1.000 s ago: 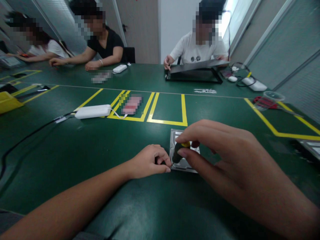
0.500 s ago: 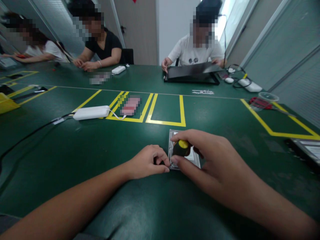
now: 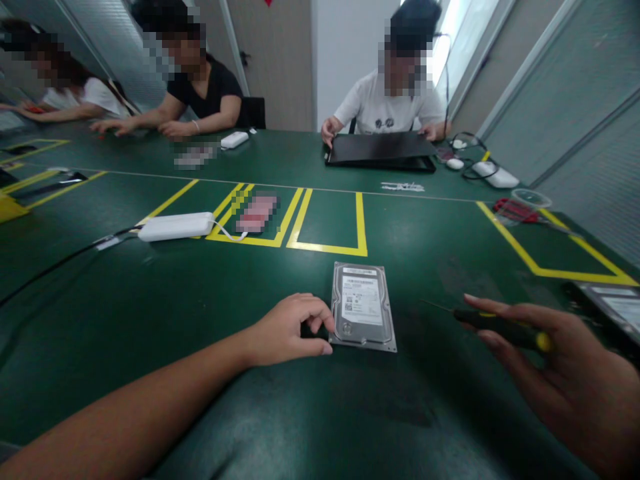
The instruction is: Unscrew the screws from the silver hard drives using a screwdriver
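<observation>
A silver hard drive [image 3: 373, 313] with a white printed label lies flat on the green table in front of me. My left hand [image 3: 299, 328] rests at its left edge, fingers curled and fingertips against the near left side. The dark gap inside those fingers is too shadowed to read. Off to the right, my right hand [image 3: 545, 357] grips a screwdriver [image 3: 500, 328] with a dark handle and yellow end. Its thin shaft points left towards the drive, clear of it.
Another hard drive [image 3: 613, 303] sits at the right edge. Red-handled pliers [image 3: 515, 211] lie beyond it by a clear round lid. A white power bank [image 3: 175, 227] is cabled to a pink phone [image 3: 257, 213]. Across the table, a person holds a black panel [image 3: 380, 148]; two others sit further left.
My right hand has lifted the screwdriver off the hard drive and swung it right, tilting it nearly level. The drive's label is uncovered. My left hand stays at the drive's edge.
</observation>
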The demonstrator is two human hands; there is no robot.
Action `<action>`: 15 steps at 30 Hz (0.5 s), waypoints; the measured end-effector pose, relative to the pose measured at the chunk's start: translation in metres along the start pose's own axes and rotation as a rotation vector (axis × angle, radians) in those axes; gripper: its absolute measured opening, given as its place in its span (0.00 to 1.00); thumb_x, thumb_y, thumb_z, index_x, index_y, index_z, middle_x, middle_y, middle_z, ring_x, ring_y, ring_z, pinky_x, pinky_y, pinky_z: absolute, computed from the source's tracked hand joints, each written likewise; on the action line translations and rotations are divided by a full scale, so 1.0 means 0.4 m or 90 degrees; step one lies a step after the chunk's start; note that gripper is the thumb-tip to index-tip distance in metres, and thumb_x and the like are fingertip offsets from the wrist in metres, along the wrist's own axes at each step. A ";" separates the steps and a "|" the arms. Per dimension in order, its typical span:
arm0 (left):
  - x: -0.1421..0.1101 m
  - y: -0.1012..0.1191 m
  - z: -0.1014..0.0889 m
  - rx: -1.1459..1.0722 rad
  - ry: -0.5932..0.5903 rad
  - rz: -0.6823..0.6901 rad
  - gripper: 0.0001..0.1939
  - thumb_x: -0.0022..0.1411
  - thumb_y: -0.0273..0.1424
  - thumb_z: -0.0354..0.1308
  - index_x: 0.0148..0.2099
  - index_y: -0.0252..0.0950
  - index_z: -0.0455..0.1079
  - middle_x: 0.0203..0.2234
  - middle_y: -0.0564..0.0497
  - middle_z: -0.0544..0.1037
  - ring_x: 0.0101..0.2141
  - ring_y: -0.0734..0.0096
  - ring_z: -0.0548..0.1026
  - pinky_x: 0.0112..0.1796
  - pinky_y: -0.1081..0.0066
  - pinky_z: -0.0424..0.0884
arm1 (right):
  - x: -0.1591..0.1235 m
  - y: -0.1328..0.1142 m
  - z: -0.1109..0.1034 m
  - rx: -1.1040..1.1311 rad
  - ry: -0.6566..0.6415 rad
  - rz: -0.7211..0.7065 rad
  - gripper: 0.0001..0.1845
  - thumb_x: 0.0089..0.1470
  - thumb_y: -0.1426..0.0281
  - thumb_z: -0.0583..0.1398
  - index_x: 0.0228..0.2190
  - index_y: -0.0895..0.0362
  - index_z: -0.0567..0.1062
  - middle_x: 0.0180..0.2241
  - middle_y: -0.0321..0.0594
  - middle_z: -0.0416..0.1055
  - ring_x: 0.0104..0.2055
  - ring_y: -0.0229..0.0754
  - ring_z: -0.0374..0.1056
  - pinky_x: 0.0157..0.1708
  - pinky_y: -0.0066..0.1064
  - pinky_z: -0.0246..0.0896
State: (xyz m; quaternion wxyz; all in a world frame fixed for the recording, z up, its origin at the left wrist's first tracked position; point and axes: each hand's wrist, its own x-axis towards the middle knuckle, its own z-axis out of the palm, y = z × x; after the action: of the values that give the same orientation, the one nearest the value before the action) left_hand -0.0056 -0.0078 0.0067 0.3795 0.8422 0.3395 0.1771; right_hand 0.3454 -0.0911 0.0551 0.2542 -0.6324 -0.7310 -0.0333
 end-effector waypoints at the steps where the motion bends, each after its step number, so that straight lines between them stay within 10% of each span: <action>1: -0.002 -0.001 0.001 0.003 0.003 -0.003 0.14 0.56 0.37 0.68 0.41 0.37 0.72 0.27 0.57 0.69 0.32 0.73 0.69 0.40 0.70 0.62 | -0.016 0.037 0.018 -0.016 -0.020 -0.025 0.16 0.62 0.60 0.56 0.50 0.50 0.66 0.45 0.44 0.78 0.32 0.50 0.78 0.22 0.36 0.72; 8: -0.012 0.001 0.014 0.082 0.003 0.040 0.27 0.58 0.42 0.66 0.56 0.40 0.64 0.37 0.52 0.72 0.37 0.66 0.70 0.40 0.67 0.60 | -0.083 0.172 0.071 -0.032 -0.078 -0.191 0.34 0.57 0.72 0.57 0.62 0.35 0.62 0.58 0.40 0.69 0.46 0.56 0.76 0.43 0.44 0.74; 15: -0.014 0.005 0.019 0.112 -0.001 0.050 0.28 0.59 0.44 0.66 0.56 0.39 0.62 0.37 0.52 0.72 0.37 0.65 0.71 0.41 0.66 0.60 | -0.019 0.138 0.081 -0.202 -0.126 -0.340 0.26 0.56 0.79 0.49 0.52 0.63 0.76 0.56 0.57 0.69 0.47 0.54 0.76 0.40 0.40 0.77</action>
State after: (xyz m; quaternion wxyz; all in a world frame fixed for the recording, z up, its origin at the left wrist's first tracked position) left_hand -0.0047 -0.0167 0.0032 0.2975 0.8849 0.3202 0.1606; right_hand 0.3873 -0.0749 0.0088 0.0628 -0.4500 -0.8780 -0.1506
